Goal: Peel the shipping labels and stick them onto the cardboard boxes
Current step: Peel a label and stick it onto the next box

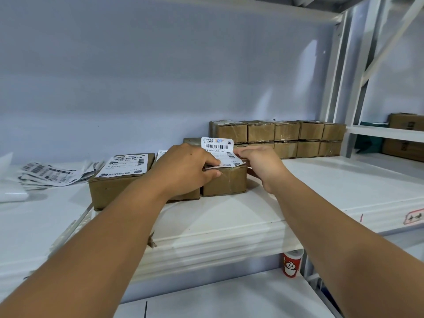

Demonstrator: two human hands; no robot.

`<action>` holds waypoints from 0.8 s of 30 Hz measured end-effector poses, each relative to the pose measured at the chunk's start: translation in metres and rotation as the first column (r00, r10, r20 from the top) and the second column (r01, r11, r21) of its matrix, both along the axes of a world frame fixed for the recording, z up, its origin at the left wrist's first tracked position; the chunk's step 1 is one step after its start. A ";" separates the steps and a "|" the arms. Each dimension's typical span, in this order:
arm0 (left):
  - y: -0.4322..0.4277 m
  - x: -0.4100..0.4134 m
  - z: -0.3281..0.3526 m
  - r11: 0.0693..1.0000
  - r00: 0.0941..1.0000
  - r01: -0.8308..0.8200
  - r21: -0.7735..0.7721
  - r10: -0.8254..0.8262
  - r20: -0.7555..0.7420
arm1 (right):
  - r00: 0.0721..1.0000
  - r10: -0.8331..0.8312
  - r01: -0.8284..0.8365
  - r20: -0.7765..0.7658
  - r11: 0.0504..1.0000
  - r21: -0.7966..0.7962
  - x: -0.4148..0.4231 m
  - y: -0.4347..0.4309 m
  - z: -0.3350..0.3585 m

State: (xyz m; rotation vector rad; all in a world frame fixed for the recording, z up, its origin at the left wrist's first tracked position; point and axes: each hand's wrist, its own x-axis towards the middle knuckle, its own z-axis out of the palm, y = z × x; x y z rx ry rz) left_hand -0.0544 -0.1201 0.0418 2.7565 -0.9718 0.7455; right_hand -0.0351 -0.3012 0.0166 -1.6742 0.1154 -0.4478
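EMS shipping label (217,146), thin and floppy, curls upright just above a small cardboard box (226,183), its lower edge pinched by the left hand (183,167) and right hand (263,166). It likely creases easily and is best held by its corners. A labelled box (121,177) sits left of the small box.

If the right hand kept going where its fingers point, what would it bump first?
Probably the left hand: the right hand points leftward, both pinching the white barcoded shipping label over the small brown cardboard box. Depth is unclear.
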 end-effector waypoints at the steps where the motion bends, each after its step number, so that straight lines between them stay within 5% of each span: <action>1: 0.000 0.000 0.000 1.000 1.000 0.007 -0.003 -0.007 -0.001 | 1.000 -0.017 0.017 0.006 1.000 0.002 0.001 0.000 0.000; 14: 0.001 0.000 0.001 0.999 0.998 0.042 -0.012 -0.043 -0.040 | 0.997 0.074 -0.072 -0.034 0.996 0.055 0.005 0.004 0.002; 24: -0.001 -0.002 0.001 0.999 0.999 0.032 0.015 -0.032 0.005 | 0.936 0.142 -0.148 -0.322 0.989 0.008 0.023 0.005 0.014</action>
